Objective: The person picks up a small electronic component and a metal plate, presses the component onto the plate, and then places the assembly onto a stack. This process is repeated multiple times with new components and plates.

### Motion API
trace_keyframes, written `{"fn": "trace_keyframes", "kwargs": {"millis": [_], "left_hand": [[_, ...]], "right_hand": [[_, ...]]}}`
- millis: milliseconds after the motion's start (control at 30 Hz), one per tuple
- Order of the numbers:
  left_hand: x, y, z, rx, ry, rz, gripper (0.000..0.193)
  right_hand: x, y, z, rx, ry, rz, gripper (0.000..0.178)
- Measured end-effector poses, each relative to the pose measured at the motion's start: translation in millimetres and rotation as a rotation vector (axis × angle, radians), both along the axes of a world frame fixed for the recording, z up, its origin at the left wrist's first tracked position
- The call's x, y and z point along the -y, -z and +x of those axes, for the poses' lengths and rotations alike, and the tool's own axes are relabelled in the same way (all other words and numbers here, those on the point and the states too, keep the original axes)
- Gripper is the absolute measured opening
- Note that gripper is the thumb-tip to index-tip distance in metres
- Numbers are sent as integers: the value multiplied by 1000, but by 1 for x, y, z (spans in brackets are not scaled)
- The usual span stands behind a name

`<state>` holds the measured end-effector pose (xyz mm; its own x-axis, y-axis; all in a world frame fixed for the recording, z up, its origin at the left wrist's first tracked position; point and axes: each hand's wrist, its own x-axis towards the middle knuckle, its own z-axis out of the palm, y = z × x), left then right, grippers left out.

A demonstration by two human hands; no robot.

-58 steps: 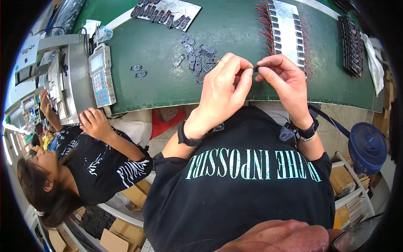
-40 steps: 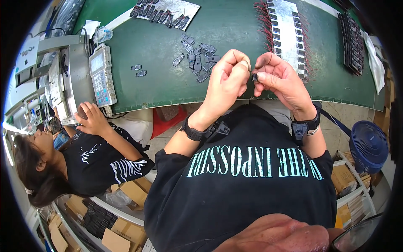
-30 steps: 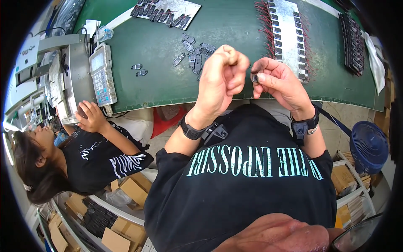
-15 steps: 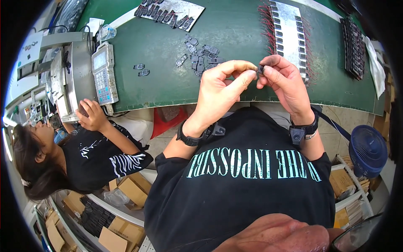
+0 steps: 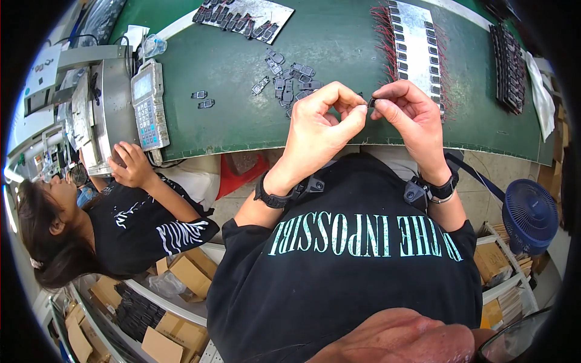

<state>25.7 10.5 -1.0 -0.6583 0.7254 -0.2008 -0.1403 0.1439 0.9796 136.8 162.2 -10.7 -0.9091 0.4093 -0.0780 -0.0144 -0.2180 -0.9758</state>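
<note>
Over the table's near edge, my right hand (image 5: 413, 115) pinches a small black part (image 5: 372, 103) between thumb and fingertips. My left hand (image 5: 327, 118) is closed in a pinch right beside that part; anything between its fingertips is too small to make out. Beyond my left hand lies a loose pile of black rectangular parts (image 5: 288, 89). Two more such parts (image 5: 206, 104) lie apart to the left. Past my right hand is a white board (image 5: 416, 53) with black modules along both long edges, their thin red wires hanging outward.
The green table (image 5: 236, 130) holds another board of black parts (image 5: 266, 11) at the back and a dark stack of parts (image 5: 508, 69) at right. A machine with a keypad controller (image 5: 150, 106) and a co-worker (image 5: 127, 224) are at left. A blue fan (image 5: 530, 212) stands at right.
My left fingertips have drawn slightly left, away from the black part. My right hand has turned a little, and the part sits tilted in its pinch.
</note>
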Motion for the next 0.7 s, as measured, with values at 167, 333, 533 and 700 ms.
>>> {"fn": "trace_keyframes", "kwargs": {"millis": [167, 333, 533, 700], "left_hand": [[-3, 0, 3, 139, -17, 112, 7], [-5, 3, 7, 204, -58, 184, 10], [36, 2, -13, 234, 63, 173, 16], [99, -5, -21, -291, 425, -316, 17]], "right_hand": [[-2, 8, -2, 25, -85, -177, 17], [-1, 13, -5, 46, -140, -523, 20], [-15, 4, 2, -86, -88, -663, 21], [-38, -5, 20, -157, 23, -362, 22]]}}
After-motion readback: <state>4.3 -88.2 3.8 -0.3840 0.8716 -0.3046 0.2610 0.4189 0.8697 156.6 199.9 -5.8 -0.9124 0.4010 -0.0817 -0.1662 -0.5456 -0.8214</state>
